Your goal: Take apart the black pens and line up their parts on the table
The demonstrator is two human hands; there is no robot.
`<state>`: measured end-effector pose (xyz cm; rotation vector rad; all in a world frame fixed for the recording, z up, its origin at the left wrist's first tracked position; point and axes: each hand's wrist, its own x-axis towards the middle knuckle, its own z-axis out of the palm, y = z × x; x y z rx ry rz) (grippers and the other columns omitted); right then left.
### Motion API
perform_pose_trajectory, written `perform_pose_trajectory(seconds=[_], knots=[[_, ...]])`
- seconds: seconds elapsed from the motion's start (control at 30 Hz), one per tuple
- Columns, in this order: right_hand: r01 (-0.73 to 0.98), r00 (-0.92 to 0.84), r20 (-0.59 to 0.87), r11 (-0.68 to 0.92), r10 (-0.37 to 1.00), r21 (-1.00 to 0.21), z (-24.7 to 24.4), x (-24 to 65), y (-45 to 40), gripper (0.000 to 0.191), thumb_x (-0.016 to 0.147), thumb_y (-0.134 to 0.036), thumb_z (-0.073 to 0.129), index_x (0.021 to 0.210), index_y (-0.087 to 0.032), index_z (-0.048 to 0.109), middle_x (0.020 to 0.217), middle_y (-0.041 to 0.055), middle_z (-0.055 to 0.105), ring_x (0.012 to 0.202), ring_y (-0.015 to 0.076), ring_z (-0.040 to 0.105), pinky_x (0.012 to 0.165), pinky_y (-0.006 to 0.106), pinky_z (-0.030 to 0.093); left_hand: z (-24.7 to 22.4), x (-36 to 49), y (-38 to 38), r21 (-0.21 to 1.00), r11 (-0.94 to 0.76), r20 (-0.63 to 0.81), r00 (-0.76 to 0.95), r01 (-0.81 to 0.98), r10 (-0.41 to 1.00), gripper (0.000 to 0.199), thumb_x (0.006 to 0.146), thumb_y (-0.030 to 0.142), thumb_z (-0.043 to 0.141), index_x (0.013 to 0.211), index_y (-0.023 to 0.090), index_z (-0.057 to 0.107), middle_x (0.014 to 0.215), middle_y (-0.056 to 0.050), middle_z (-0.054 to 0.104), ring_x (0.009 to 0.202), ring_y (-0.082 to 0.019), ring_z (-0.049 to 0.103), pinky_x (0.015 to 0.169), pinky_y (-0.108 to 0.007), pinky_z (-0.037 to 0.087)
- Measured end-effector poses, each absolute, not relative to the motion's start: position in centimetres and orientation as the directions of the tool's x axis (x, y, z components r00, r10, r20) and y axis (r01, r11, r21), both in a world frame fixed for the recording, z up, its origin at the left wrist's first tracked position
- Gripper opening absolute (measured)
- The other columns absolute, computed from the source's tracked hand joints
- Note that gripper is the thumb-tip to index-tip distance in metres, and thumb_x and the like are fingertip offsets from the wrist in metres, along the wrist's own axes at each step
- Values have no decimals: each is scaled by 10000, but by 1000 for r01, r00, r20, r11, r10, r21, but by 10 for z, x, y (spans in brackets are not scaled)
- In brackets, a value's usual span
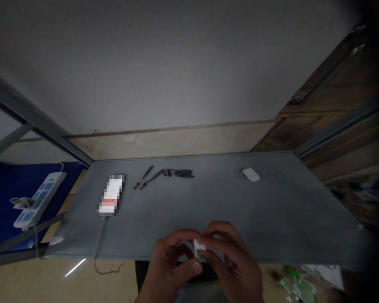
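The left hand [173, 256] and right hand [233, 256], fingers curled nearly closed, pinch a small white piece [198, 248] between them, just over the near edge of the grey table [271, 210].

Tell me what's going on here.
A person holds a small white piece between the fingers of the left hand and right hand, at the near edge of a grey desk. Farther back on the desk lie slim dark tools, a white computer mouse and a blurred device with a cable.
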<state>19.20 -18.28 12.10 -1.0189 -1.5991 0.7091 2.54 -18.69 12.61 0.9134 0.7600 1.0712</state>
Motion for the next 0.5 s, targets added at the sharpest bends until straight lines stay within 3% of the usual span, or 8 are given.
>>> perform_pose_trajectory(seconds=[0.2, 0.5], knots=[[357, -36, 514, 491, 857, -795, 116, 193, -181, 303, 827, -105, 732, 1059, -300, 737, 982, 37, 635, 864, 171, 642, 716, 280, 551, 121, 27, -190, 939, 188, -132, 205, -287, 970, 384, 796, 339, 800, 1157, 227, 734, 993, -81, 726, 838, -156, 641, 770, -255, 515], [323, -61, 508, 499, 859, -804, 117, 191, -177, 225, 873, -87, 653, 1018, -256, 683, 896, 33, 647, 816, 160, 640, 697, 250, 543, 124, 29, -187, 980, -55, 80, 127, -189, 989, 347, 811, 320, 792, 1152, 286, 735, 984, -53, 678, 858, -137, 618, 715, -206, 509]])
